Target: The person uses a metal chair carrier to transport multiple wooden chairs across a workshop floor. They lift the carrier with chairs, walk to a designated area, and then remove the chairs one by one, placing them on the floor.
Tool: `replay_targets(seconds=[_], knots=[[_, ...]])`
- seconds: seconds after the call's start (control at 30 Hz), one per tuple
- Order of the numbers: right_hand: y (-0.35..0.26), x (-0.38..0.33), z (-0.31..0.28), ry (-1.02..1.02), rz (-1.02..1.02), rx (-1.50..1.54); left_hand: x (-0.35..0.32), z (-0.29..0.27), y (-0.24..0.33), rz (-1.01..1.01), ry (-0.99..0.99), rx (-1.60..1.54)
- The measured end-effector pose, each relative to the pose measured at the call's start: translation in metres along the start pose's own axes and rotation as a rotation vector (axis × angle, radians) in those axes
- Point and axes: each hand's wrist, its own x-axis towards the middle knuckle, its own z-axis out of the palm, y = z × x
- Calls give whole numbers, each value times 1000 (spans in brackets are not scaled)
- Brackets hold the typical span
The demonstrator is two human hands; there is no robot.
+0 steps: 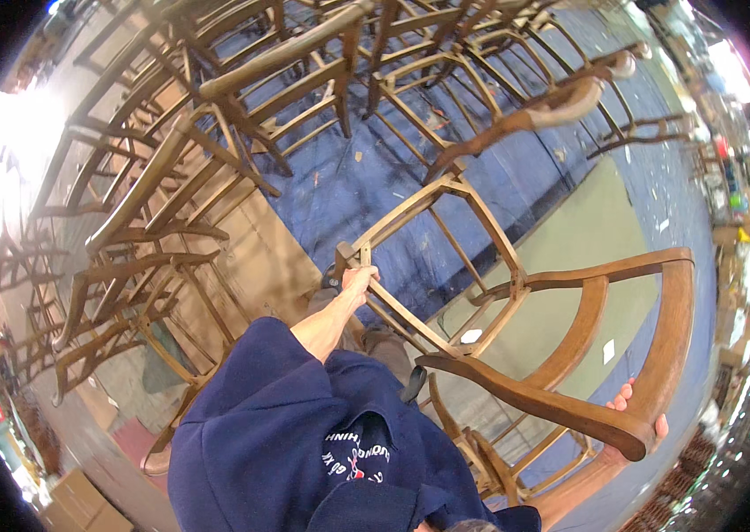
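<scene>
Navy sweatshirt (pixel 277 426), both hands gripping wooden chair frame (pixel 517 293), left hand (pixel 359 282), right hand (pixel 636 417)

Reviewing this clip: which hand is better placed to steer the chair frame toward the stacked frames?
Probably the left hand: it grips the chair frame at its far seat corner, nearest the stacked frames. The right hand only supports the curved backrest close in.

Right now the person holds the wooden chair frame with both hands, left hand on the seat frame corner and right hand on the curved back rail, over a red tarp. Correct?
Not quite. The head view shows the tarp is blue, not red. The rest stands: the left hand grips the seat frame corner of the wooden chair frame, and the right hand holds its curved back rail.
</scene>
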Motion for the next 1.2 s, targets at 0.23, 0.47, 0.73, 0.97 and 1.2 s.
replay_targets(seconds=[0.23,0.47,0.73,0.97,1.2], knots=[[54,111,136,-83,110,-79,87,-66,65,-111,0,-137],[151,186,174,13,43,4,174,-109,146,-8,-200,-388],[346,194,177,282,290,71,121,-140,116,266,-251,-16],[390,184,139,-9,404,107,28,-211,4,191,58,884],[382,199,135,-22,427,8,-95,-267,-144,-58,329,586]])
